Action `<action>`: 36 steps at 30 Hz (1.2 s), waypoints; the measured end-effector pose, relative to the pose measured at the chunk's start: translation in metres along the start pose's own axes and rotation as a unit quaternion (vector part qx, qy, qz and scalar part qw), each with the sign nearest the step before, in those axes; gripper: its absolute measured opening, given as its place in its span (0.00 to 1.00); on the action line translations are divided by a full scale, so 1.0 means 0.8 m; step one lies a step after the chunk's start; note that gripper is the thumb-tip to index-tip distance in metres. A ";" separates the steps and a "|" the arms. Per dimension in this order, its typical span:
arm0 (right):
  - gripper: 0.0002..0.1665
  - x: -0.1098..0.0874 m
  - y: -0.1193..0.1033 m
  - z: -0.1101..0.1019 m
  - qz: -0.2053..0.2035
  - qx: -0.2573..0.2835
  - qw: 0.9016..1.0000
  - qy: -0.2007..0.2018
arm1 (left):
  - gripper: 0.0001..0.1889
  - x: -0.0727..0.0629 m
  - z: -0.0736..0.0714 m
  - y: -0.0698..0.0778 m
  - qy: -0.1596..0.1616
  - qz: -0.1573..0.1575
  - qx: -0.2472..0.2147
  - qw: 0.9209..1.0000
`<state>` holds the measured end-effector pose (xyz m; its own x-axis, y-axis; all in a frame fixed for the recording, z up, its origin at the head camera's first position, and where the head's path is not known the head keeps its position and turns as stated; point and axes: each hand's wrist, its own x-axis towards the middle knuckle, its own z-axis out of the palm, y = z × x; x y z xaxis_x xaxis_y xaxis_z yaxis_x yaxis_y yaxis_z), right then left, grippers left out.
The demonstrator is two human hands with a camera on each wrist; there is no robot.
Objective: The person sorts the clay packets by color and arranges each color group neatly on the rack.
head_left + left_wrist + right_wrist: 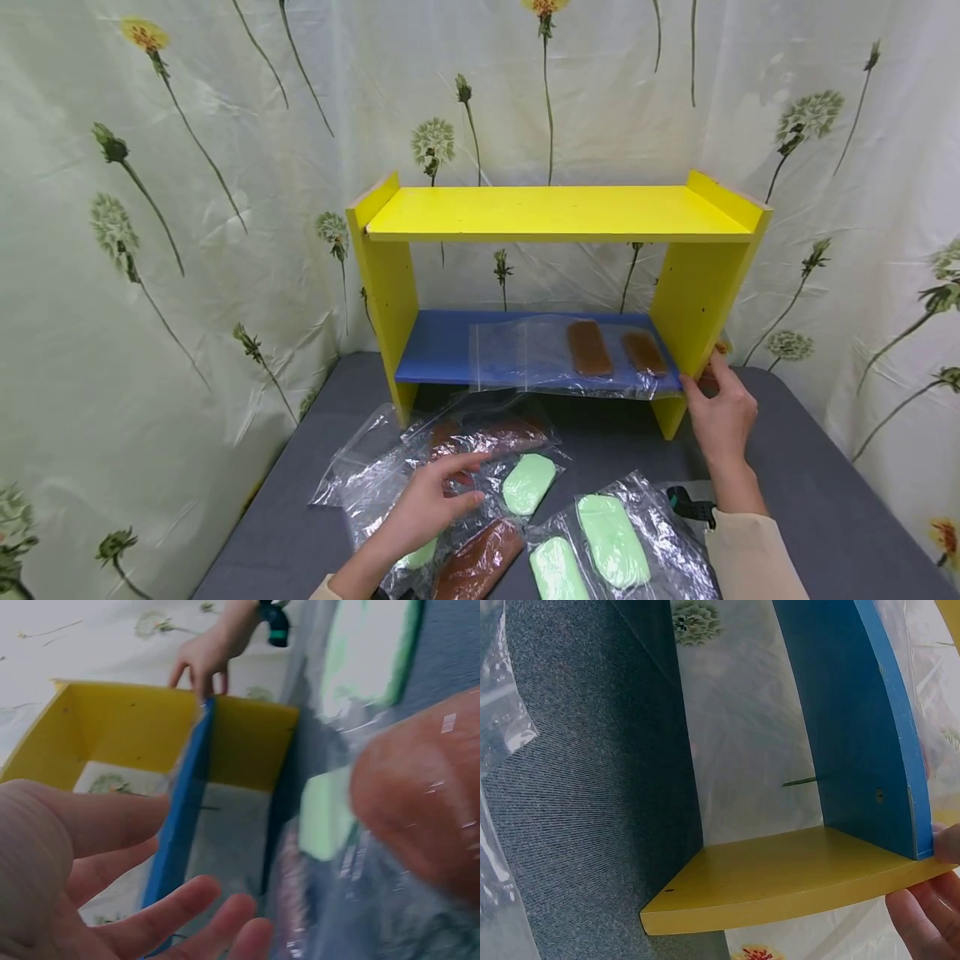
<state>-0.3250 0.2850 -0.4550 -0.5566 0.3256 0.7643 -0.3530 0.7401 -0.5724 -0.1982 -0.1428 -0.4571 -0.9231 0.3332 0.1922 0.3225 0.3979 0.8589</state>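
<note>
A small yellow shelf unit (562, 213) with a blue lower board (442, 340) stands on the table. My right hand (722, 410) grips its right side panel, thumb by the blue board's front corner and fingers round the outer face. On the blue board lies a clear zip bag (498, 350) with two brown bars (589, 348) in it. My left hand (431, 502) hovers over the bags in front of the unit, fingers spread and holding nothing. Below it are a reddish-brown piece (480, 560) and a pale green piece (529, 483) in clear plastic.
More pale green pieces (612, 542) in clear bags lie at the front right of the dark grey table (281, 517). Other brown pieces (510, 435) in plastic lie before the unit's left leg. A flower-print curtain (247, 150) hangs behind and at both sides.
</note>
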 end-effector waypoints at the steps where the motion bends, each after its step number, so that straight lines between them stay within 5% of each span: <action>1: 0.36 0.000 0.000 0.000 0.000 0.000 1.000 0.002 | 0.26 -0.002 0.003 -0.002 -0.012 -0.001 0.004 1.000; 8: 0.36 0.003 0.001 0.000 0.010 -0.006 1.000 0.004 | 0.27 -0.013 0.022 -0.010 -0.062 0.007 0.055 0.997; 14: 0.35 0.006 -0.001 -0.001 0.014 -0.007 1.000 0.000 | 0.26 -0.022 0.033 -0.016 -0.108 0.012 0.129 0.986; 22: 0.36 0.003 0.002 0.001 0.021 -0.005 1.000 -0.008 | 0.24 -0.029 0.046 -0.021 -0.129 0.000 0.233 0.964; 30: 0.38 -0.001 0.002 0.000 0.022 0.001 1.000 -0.010 | 0.35 -0.030 0.061 -0.007 -0.175 -0.049 0.326 0.928; 33: 0.38 -0.002 0.003 -0.001 0.020 0.004 1.000 -0.009 | 0.34 -0.030 0.062 -0.010 -0.167 -0.036 0.324 0.931; 36: 0.38 -0.003 0.003 -0.001 0.022 0.001 1.000 -0.011 | 0.33 -0.029 0.059 -0.015 -0.146 -0.022 0.296 0.944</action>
<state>-0.3239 0.2869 -0.4579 -0.5871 0.3446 0.7325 -0.3302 0.7242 -0.6054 -0.1711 -0.1151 -0.4940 -0.8695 0.4913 -0.0505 0.4250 0.7963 0.4305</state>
